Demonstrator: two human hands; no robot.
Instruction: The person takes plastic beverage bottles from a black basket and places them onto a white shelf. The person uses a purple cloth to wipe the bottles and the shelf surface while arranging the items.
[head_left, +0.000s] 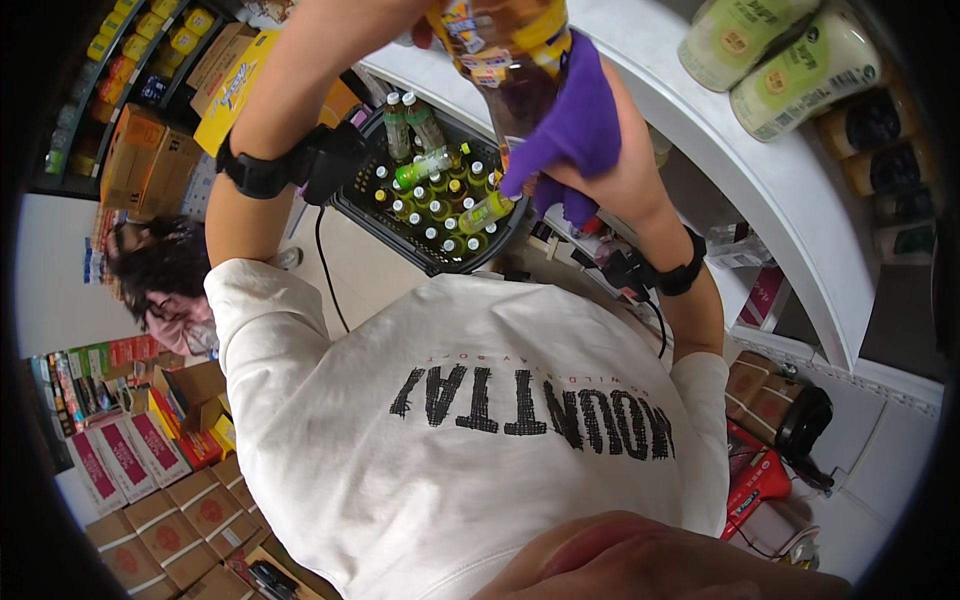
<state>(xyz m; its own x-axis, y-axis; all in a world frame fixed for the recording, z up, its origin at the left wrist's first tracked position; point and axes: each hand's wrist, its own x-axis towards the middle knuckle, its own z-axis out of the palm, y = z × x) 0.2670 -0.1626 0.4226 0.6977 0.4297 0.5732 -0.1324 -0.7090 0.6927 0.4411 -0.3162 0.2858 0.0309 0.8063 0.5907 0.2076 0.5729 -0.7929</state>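
Note:
A large plastic bottle of brown drink (517, 82) with a yellow label hangs tilted at the top, its narrow neck pointing down. My left hand (421, 34) is at the bottle's left side, mostly cut off by the upper edge; a bit of finger shows against the bottle. My right hand (626, 169) grips a purple cloth (574, 135) pressed around the bottle's right side and neck. Below them stands a dark plastic basket (405, 251) with many green-tinted bottles (439, 202) upright inside and a few lying across the top.
White shelving (757, 142) curves along the right, bearing green-and-white containers (802, 75) and jars. Stacked cartons (180, 517) fill the lower left; more boxes and a drinks shelf (135, 45) are at upper left. Another person (176, 300) is low at the left. Cables hang from both wrist straps.

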